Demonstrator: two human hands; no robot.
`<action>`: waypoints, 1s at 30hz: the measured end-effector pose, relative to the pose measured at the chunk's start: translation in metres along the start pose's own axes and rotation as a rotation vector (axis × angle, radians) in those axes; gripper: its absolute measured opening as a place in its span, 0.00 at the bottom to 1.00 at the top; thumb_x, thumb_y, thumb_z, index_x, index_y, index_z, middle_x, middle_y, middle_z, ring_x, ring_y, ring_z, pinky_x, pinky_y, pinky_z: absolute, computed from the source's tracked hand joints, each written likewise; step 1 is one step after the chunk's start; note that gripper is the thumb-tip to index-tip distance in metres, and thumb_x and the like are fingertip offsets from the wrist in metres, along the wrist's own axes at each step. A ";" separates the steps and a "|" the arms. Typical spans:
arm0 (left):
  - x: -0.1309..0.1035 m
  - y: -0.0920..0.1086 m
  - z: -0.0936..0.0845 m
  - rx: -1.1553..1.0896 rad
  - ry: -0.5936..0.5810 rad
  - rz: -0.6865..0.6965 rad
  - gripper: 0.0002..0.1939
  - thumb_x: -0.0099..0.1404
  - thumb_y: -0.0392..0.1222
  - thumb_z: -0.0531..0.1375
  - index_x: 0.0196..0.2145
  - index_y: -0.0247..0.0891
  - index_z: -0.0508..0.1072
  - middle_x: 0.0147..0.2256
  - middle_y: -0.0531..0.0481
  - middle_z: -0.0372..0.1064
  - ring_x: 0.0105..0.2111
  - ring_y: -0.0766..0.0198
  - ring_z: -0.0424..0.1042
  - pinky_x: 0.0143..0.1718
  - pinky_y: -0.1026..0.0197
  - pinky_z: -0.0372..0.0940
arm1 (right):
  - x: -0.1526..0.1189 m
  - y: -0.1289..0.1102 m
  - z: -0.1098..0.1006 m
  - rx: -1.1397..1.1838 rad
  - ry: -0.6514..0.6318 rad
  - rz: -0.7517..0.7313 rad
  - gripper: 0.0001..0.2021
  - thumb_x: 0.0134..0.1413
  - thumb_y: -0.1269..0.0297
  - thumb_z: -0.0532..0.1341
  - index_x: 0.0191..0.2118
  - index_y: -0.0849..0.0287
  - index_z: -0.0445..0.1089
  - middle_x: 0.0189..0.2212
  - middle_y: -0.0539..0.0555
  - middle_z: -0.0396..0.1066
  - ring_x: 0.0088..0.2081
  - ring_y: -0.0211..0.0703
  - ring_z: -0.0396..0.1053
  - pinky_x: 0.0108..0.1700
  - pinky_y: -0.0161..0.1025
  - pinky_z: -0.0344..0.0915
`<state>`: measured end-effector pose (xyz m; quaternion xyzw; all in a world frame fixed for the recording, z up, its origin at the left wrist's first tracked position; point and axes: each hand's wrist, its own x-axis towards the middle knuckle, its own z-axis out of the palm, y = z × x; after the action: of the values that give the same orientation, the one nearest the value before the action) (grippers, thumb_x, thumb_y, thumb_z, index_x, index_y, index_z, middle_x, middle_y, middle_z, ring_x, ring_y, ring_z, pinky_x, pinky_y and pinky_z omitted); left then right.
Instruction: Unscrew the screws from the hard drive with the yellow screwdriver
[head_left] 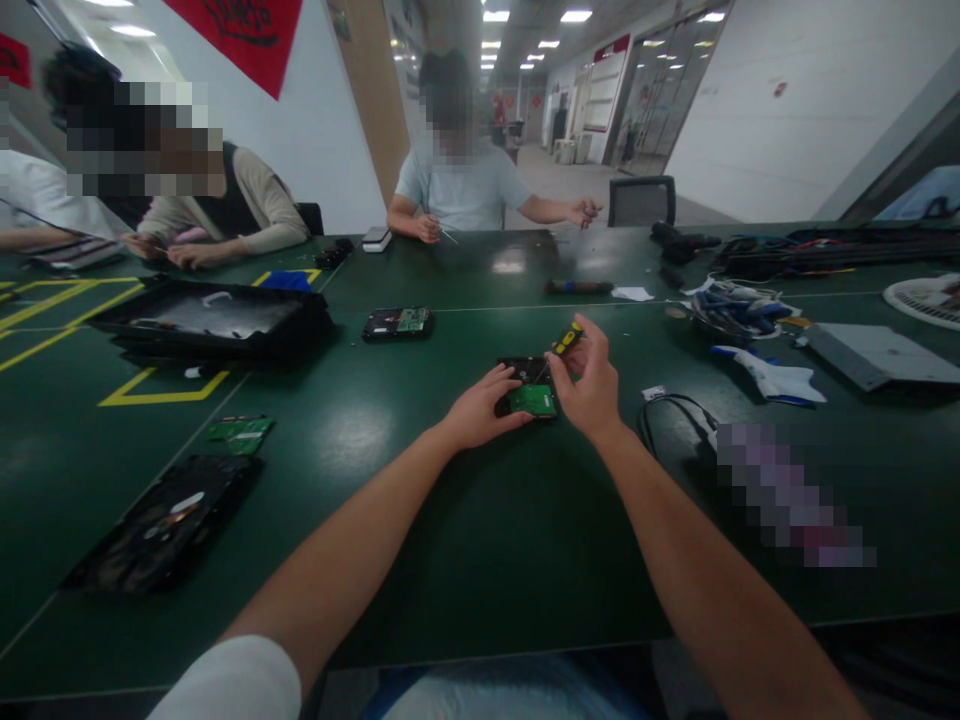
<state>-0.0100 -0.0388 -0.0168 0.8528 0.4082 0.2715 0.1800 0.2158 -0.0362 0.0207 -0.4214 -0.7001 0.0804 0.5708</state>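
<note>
A hard drive with a green circuit board showing lies on the dark green table in front of me. My left hand grips its left side, fingers over the far left part and thumb along the near edge. In my right hand is a screwdriver with a yellow and black handle, pinched between the fingers. Its shaft slants down and left toward the drive's upper part; whether the tip touches a screw I cannot tell.
Left lie a black drive casing, a loose green circuit board and black trays. Another hard drive sits beyond. Right are a cable, gloves and a grey metal box. Co-workers sit across and left.
</note>
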 end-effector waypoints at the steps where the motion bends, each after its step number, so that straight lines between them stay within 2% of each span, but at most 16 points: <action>1: 0.000 0.000 0.000 0.002 0.000 0.000 0.38 0.65 0.64 0.65 0.64 0.36 0.70 0.71 0.37 0.58 0.74 0.46 0.50 0.73 0.42 0.53 | 0.000 0.000 0.000 0.002 -0.009 -0.002 0.34 0.66 0.51 0.63 0.72 0.49 0.52 0.52 0.60 0.75 0.43 0.52 0.80 0.47 0.54 0.82; 6: 0.000 -0.001 0.000 0.002 -0.008 -0.004 0.38 0.65 0.63 0.66 0.64 0.37 0.70 0.71 0.38 0.58 0.75 0.46 0.50 0.73 0.41 0.53 | -0.001 -0.001 0.000 0.018 -0.037 -0.004 0.34 0.66 0.53 0.63 0.72 0.49 0.52 0.50 0.58 0.76 0.44 0.52 0.81 0.49 0.54 0.82; 19: 0.000 0.003 -0.001 -0.008 -0.007 -0.027 0.37 0.65 0.64 0.66 0.64 0.40 0.69 0.70 0.39 0.60 0.74 0.47 0.51 0.73 0.41 0.54 | -0.002 -0.003 0.000 0.007 -0.055 0.017 0.33 0.66 0.54 0.63 0.72 0.48 0.53 0.55 0.59 0.75 0.45 0.51 0.81 0.49 0.52 0.82; 23: 0.000 0.001 0.000 -0.018 -0.002 -0.018 0.37 0.64 0.63 0.66 0.64 0.40 0.69 0.70 0.39 0.59 0.74 0.47 0.50 0.73 0.43 0.54 | -0.004 -0.001 -0.001 0.052 -0.077 0.020 0.34 0.67 0.56 0.62 0.73 0.49 0.50 0.54 0.59 0.76 0.47 0.51 0.81 0.53 0.52 0.81; 27: 0.000 0.000 0.001 -0.026 -0.002 -0.021 0.36 0.64 0.63 0.66 0.62 0.39 0.71 0.70 0.38 0.59 0.74 0.46 0.51 0.72 0.42 0.55 | -0.005 0.002 -0.001 0.090 -0.107 0.016 0.34 0.70 0.57 0.59 0.75 0.50 0.46 0.54 0.60 0.75 0.49 0.52 0.80 0.55 0.54 0.79; 30: 0.001 0.000 0.001 -0.034 -0.001 -0.030 0.35 0.64 0.64 0.66 0.62 0.41 0.71 0.70 0.38 0.59 0.74 0.45 0.51 0.72 0.40 0.56 | -0.004 0.001 -0.001 0.040 -0.091 0.005 0.34 0.69 0.55 0.60 0.74 0.50 0.47 0.57 0.61 0.74 0.49 0.53 0.80 0.53 0.56 0.80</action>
<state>-0.0090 -0.0385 -0.0170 0.8435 0.4161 0.2754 0.1988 0.2167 -0.0391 0.0174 -0.4077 -0.7224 0.1149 0.5466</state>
